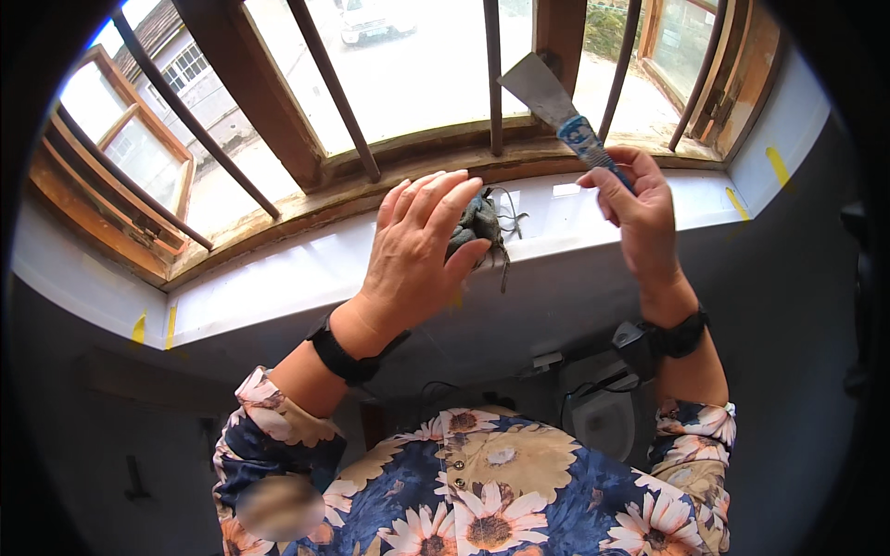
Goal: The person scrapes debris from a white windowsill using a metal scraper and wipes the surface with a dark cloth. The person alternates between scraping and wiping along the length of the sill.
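My right hand (636,201) grips the blue patterned handle of a putty knife (542,87); its wide metal blade points up and left, in front of the window bars. My left hand (421,240) rests with spread fingers on a crumpled dark grey-green cloth (480,224) on the white window sill (278,281). Frayed strands of the cloth hang over the sill's front edge. The fingers and palm hide part of the cloth, so whether they grasp it cannot be told.
Dark metal bars (334,90) stand before the wooden window frame (257,90), whose casements are swung outward at both sides. Yellow tape strips (777,167) mark the sill's ends. Below, in shadow, are a toilet (603,417) and a dark cable (591,386). Outside is a parked vehicle (375,21).
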`<state>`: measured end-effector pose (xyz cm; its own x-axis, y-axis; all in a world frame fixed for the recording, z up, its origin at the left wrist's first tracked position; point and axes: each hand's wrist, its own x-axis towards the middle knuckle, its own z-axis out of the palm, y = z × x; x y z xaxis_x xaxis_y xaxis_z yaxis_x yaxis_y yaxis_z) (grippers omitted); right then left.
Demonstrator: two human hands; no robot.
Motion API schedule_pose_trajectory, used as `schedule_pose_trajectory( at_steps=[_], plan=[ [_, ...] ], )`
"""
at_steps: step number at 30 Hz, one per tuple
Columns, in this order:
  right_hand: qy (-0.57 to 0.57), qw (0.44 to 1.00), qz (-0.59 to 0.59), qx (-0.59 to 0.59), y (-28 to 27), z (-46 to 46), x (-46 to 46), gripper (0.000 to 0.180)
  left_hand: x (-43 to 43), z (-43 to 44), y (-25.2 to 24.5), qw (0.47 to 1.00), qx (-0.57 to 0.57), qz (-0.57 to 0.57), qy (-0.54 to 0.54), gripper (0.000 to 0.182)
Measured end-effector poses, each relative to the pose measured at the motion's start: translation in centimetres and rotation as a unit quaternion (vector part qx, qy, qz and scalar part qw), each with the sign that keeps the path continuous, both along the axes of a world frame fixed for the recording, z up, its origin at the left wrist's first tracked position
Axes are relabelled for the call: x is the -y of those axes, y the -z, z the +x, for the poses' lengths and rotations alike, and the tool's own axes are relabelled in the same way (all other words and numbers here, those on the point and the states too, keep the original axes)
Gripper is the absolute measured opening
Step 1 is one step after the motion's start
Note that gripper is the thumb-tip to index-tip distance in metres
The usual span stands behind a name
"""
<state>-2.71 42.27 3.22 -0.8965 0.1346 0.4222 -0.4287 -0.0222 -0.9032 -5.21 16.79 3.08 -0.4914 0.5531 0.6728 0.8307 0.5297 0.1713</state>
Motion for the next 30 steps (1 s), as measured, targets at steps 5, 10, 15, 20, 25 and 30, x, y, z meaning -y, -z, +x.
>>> schedule_pose_trajectory(
  at_steps=[5, 10, 15, 20, 25, 30],
  plan=[
    [0.158, 0.923, 0.352, -0.015, -5.9, -2.9, -5.9, 0.017, 3.6, -0.6, 3.6, 0.993, 0.002, -0.099, -0.059, 0.058],
    [0.021, 0.868, 0.494, -0.051, -9.7, -7.5, -4.8, 0.022, 3.7, -0.7, 4.6, 0.996, -0.031, -0.062, -0.056, 0.059],
    [-0.095, 0.875, 0.465, -0.095, -10.4, -10.4, -3.2, 0.022, 4.0, -0.3, 4.3, 0.997, -0.015, -0.041, -0.059, 0.059],
    [-0.125, 0.873, 0.471, -0.032, -11.4, -11.7, -2.9, 0.021, 4.1, -0.1, 4.4, 0.998, 0.007, -0.026, -0.048, 0.059],
    [-0.163, 0.885, 0.433, 0.053, -11.1, -12.2, -2.6, 0.023, 4.2, 0.1, 4.1, 0.999, 0.012, -0.021, -0.044, 0.059],
    [-0.161, 0.857, 0.484, 0.074, -10.5, -12.7, -2.2, 0.026, 4.1, 0.1, 4.1, 0.999, 0.012, -0.016, -0.042, 0.058]
  ],
)
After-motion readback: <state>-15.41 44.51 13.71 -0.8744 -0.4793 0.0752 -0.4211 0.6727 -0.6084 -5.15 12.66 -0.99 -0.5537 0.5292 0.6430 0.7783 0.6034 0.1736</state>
